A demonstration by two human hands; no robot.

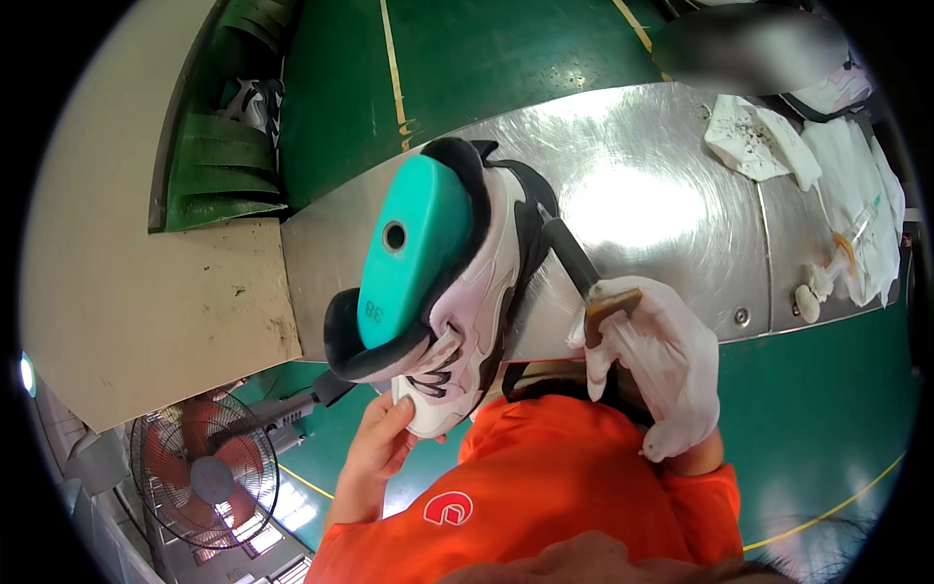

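Observation:
A white and pale pink sneaker (pixel 482 282) with black trim stands over the metal table, a teal shoe last (pixel 409 248) filling its opening. My bare left hand (pixel 381 436) grips its white toe, thumb on top. My right hand (pixel 666 360), in a white glove, is closed around a dark-handled tool (pixel 574 255). The tool's thin tip reaches the sneaker's black heel side; whether it touches, I cannot tell. A brown flat piece (pixel 613 313) shows at the gloved fingers; I cannot tell whether it belongs to the tool.
A metal table (pixel 671 273) carries stained white cloths (pixel 754 141) at the right, near a small bottle with an orange part (pixel 844 255). Green flaps (pixel 219 165) hang at a machine opening with another shoe (pixel 255 105) inside. A fan (pixel 209 477) stands lower left.

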